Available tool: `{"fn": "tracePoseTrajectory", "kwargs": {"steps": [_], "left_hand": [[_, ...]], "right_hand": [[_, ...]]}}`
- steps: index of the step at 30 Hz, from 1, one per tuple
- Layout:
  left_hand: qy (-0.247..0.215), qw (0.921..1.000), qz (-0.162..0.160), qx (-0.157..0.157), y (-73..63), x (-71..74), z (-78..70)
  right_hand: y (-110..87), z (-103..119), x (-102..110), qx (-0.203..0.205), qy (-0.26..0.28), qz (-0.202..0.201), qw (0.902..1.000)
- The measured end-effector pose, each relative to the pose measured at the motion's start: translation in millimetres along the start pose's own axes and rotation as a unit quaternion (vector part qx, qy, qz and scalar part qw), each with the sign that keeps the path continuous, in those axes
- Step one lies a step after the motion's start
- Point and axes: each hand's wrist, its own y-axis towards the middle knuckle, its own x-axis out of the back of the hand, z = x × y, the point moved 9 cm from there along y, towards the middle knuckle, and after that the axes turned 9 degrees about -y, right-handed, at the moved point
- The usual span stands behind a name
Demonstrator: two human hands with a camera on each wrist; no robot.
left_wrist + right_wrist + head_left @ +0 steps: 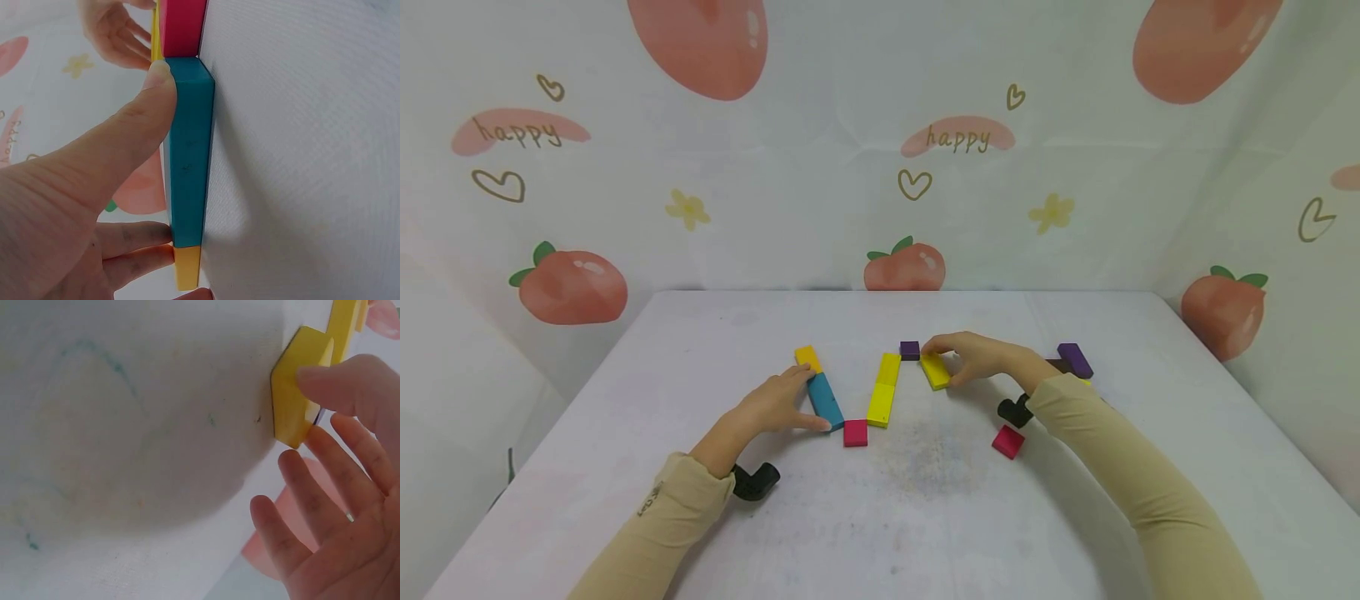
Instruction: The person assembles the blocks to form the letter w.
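Observation:
My left hand (775,406) lies with its fingers spread along a blue block (825,402). In the left wrist view the thumb touches the blue block's near end, and fingertips meet its seam with an orange block (187,269). The right hand (981,357) pinches a yellow block (936,372) between thumb and index finger; its other fingers are spread out. That block's far end is close beside a small dark purple block (909,350). Two yellow blocks (886,390) lie end to end between the purple block and a red block (855,432), which adjoins the blue one.
Another red block (1008,442) lies in front of the right wrist. Beyond the right forearm are a purple block (1075,360), a dark block (1058,366) and part of a yellow one, partly hidden. A white, fruit-printed cloth (805,167) hangs behind the white tabletop (880,525).

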Motion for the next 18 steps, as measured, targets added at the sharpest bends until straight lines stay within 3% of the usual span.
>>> {"fn": "tracePoseTrajectory", "kwargs": {"steps": [6, 18], "left_hand": [[0.004, 1.0, -0.002, 0.002, 0.1, 0.7, 0.7], [0.003, 1.0, 0.002, 0.004, 0.6, 0.4, 1.1]], "right_hand": [[-4.3, -4.0, 3.9, -0.021, 0.018, -0.014, 0.9995], [-6.0, -7.3, 4.8, -0.009, 0.028, -0.026, 0.9992]]}}
